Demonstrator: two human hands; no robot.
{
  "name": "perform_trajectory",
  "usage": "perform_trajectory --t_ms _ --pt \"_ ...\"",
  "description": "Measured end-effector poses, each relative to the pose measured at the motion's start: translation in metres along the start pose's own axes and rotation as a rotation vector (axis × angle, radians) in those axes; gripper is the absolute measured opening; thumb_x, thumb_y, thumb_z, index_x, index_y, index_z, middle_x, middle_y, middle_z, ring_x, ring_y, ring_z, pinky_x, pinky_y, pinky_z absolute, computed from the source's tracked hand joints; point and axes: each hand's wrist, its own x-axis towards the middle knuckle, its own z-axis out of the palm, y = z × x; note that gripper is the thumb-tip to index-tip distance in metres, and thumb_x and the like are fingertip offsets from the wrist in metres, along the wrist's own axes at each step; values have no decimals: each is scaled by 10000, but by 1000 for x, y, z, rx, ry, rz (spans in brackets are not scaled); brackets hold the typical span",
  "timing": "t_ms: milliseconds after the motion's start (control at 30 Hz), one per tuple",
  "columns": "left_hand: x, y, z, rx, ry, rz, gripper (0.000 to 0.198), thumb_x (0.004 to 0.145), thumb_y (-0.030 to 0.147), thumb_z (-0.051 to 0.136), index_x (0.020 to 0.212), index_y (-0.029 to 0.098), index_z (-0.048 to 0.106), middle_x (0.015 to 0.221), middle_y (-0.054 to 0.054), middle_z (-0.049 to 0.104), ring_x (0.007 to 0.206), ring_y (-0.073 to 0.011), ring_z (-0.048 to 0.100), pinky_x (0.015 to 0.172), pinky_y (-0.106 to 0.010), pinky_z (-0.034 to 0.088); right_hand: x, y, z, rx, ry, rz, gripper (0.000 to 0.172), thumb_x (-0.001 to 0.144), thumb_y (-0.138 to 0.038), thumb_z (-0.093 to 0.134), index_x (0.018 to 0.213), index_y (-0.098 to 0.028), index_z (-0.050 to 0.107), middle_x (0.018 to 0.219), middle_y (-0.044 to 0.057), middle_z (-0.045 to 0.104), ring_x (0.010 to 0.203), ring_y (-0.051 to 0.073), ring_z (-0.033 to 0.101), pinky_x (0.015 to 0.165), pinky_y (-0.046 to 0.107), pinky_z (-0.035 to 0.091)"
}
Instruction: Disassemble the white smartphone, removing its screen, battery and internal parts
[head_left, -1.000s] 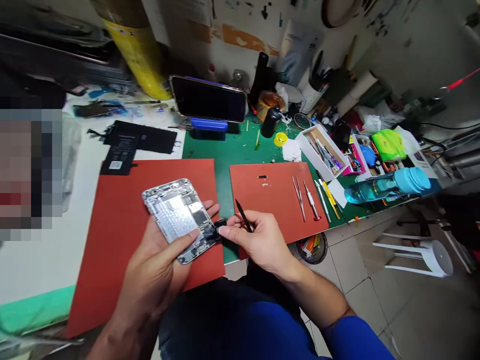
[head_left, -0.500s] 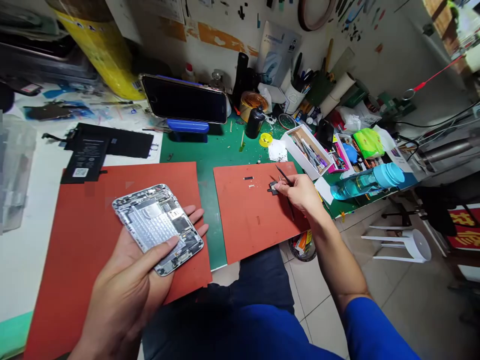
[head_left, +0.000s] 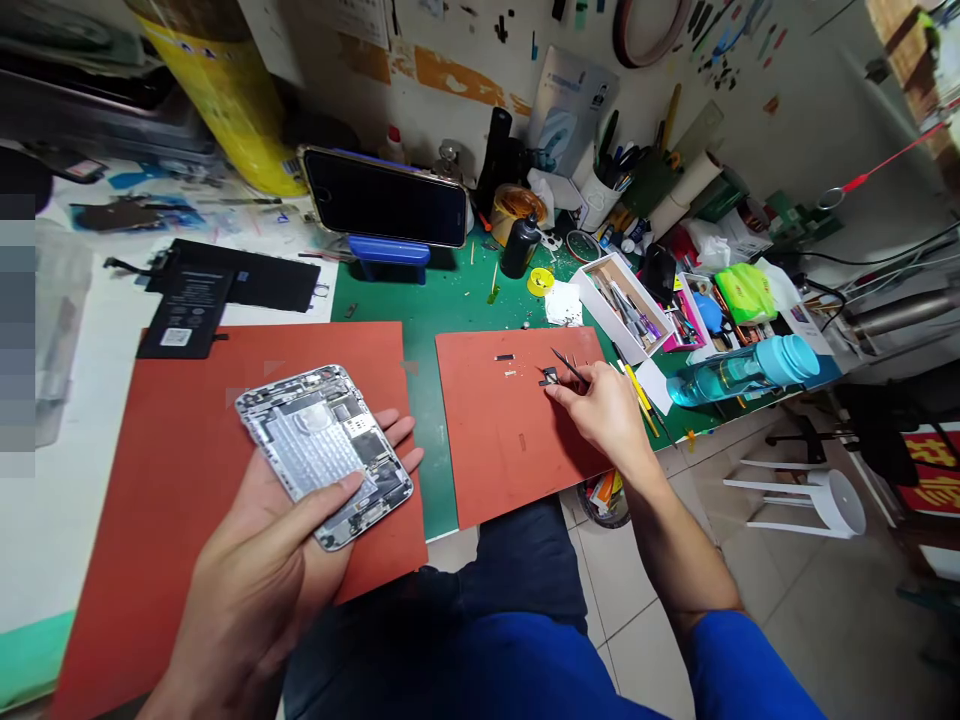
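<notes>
An opened phone housing (head_left: 322, 455), its metal frame and circuit parts bare, lies tilted in my left hand (head_left: 281, 530). The thumb presses on its lower face while the fingers support it from beneath. Over the right-hand red mat (head_left: 487, 450), my right hand (head_left: 604, 400) is closed round thin black tweezers (head_left: 570, 368), their point towards the upper left. At its thumb and fingertips is a small black-and-silver phone part (head_left: 550, 376); whether it is pinched or only touched, I cannot tell. A small dark strip (head_left: 505, 357) and tiny pale bits (head_left: 511, 373) lie on the mat.
A phone battery (head_left: 187, 310) lies over a black sheet (head_left: 277, 283) at the upper left. Behind the mats, a phone (head_left: 390, 195) rests on a blue stand (head_left: 390, 250). A tool box (head_left: 626, 310) and a blue bottle (head_left: 739, 372) stand at the right, near yellow-handled tools (head_left: 643, 397).
The whole view has shifted slightly. My right hand has turned a little, so the tweezers' rear end no longer shows; yellow-handled tools beside it are now more visible. My left hand keeps the phone housing.
</notes>
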Motion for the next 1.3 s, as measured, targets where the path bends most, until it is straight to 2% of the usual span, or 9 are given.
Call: perform_trajectory --t_ms 233,433,600,700,767,833,967,1100,1300 --pt "2 -2 -6 13 -13 18 873 597 85 918 1417 288 703 1298 -173 808 1315 -475 722 954 -526 708 -2 2 10 -73 48 -46 167 970 -364 800 1002 -203 830 997 89 772 910 263 716 769 346 455" --pt "1 -1 -4 27 -12 15 837 651 72 867 1439 288 683 1299 -156 807 1344 -476 704 983 -548 697 -1 1 13 -50 43 -35 191 979 -382 771 982 -198 825 981 97 760 876 256 706 787 356 467" --pt "0 0 -6 47 -22 19 815 685 66 844 1445 307 677 1315 -143 801 1372 -462 689 1023 -558 683 -7 3 2 26 49 -34 245 975 -441 756 947 -205 813 963 98 764 855 255 689 785 362 473" --pt "-1 0 -5 67 -8 7 829 687 93 837 1462 333 670 1304 -118 808 1374 -453 691 1034 -565 679 -13 18 -18 122 195 -13 325 1026 -485 648 1013 -200 803 997 107 773 909 271 694 827 377 498" --pt "-3 2 -1 87 4 7 836 679 99 821 1460 362 676 1297 -84 814 1374 -434 696 1016 -542 692 -16 33 -30 147 328 -11 362 1056 -451 558 1102 -187 801 1082 132 777 990 288 706 890 398 515" --pt "-5 5 4 103 16 13 826 673 97 797 1444 375 693 1301 -61 817 1378 -414 698 990 -499 707 -18 48 -36 114 381 -16 382 1057 -392 509 1151 -174 807 1136 153 776 1046 300 713 932 411 520" --pt "-6 9 9 99 37 4 780 673 113 770 1409 368 724 1300 -60 818 1351 -403 718 934 -456 725 -15 63 -26 30 287 27 355 1030 -347 540 1155 -174 824 1138 154 820 1012 295 738 920 399 520" --pt "-1 2 4 47 30 23 771 705 133 779 1446 328 693 1297 -100 817 1335 -421 724 972 -535 710 -6 62 -8 -44 242 67 345 1026 -345 536 1089 -195 840 1079 154 851 978 310 749 875 396 491" --pt "-2 -5 -4 -135 -91 -19 859 881 161 659 1691 252 389 1359 -173 783 1373 -402 703 1167 -708 553 4 76 2 -80 238 77 427 963 -492 576 1004 -177 861 1017 195 844 928 353 740 831 436 470"
